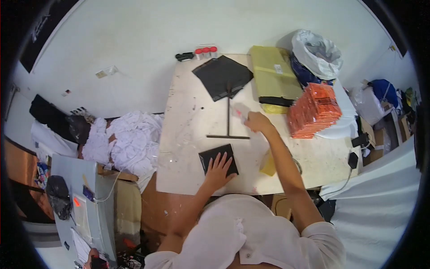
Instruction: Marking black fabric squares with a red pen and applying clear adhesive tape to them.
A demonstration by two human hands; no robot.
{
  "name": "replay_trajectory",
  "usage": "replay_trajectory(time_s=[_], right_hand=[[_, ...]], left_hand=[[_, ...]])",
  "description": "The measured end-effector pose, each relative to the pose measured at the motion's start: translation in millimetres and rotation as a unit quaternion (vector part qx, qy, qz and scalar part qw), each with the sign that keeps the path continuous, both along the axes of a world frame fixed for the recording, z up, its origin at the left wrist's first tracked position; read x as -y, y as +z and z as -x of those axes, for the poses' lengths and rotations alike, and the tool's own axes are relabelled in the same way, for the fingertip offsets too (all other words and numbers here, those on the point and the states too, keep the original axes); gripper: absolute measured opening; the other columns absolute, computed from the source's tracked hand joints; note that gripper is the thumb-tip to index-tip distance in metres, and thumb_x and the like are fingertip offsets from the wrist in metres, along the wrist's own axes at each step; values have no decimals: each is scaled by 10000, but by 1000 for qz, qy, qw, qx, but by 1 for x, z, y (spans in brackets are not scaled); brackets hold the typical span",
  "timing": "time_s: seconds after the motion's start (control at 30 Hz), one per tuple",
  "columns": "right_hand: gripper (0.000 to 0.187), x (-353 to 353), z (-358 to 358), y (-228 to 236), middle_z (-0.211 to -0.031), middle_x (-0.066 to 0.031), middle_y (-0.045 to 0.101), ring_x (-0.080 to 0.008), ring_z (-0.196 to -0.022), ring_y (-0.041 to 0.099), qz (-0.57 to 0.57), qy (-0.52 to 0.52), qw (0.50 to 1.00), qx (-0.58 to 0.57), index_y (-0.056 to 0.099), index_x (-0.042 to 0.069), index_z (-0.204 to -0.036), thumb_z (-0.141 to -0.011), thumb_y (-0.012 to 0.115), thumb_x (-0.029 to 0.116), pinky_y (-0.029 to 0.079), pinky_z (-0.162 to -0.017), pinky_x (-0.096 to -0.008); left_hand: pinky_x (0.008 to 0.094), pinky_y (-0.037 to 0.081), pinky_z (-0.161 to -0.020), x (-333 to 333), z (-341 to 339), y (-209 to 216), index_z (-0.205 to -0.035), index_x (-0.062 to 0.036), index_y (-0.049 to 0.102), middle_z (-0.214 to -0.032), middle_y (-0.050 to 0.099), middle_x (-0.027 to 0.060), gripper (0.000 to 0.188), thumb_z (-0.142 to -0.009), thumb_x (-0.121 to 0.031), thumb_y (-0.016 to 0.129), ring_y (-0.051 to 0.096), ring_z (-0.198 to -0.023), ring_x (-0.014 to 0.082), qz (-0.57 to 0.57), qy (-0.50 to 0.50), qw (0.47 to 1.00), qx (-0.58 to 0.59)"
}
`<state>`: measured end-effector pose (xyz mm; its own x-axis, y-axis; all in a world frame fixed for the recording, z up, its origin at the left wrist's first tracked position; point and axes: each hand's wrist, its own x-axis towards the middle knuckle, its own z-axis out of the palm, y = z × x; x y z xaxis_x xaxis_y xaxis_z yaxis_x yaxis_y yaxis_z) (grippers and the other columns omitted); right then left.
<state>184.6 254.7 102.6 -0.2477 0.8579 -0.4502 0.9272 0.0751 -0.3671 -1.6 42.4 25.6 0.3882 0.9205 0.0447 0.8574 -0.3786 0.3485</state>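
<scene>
My left hand lies flat with spread fingers on a black, square, flat packet near the table's front edge. Farther back and to the right, my right hand is closed. From its fingers sticks out a blurred translucent piece with a pink mark, its kind hard to make out. Just left of that hand a dark T-shaped bar lies on the table. The bar's far end meets a black plastic bag spread flat. A yellow block sits beneath my right forearm, partly hidden by it.
At the right stands a stack of orange packets. Behind it are a yellow package, a black rolled item and a white bag. Red-lidded containers line the back edge. White cloth is heaped left of the table.
</scene>
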Motion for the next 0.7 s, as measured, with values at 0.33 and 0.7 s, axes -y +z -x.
replay_trajectory(time_s=[0.33,0.7], right_hand=[[140,161,12,100,-697,-14,601,-47,-619,527,93,121,868,-472,558,20,-762,-792,653,118,413,-552,-212],[391,225,4,162,-389,-11,388,-138,-316,341,-195,62,748,-632,453,64,-477,-836,530,198,236,-368,-271]], left_hand=[[416,447,-657,37,-9,126,-935,-60,542,-755,601,129,283,-909,-336,485,582,-754,348,238,157,926,245],[199,188,-438,67,-41,177,-625,-142,339,-471,230,-65,462,-927,-486,401,236,-412,41,636,-252,325,653]])
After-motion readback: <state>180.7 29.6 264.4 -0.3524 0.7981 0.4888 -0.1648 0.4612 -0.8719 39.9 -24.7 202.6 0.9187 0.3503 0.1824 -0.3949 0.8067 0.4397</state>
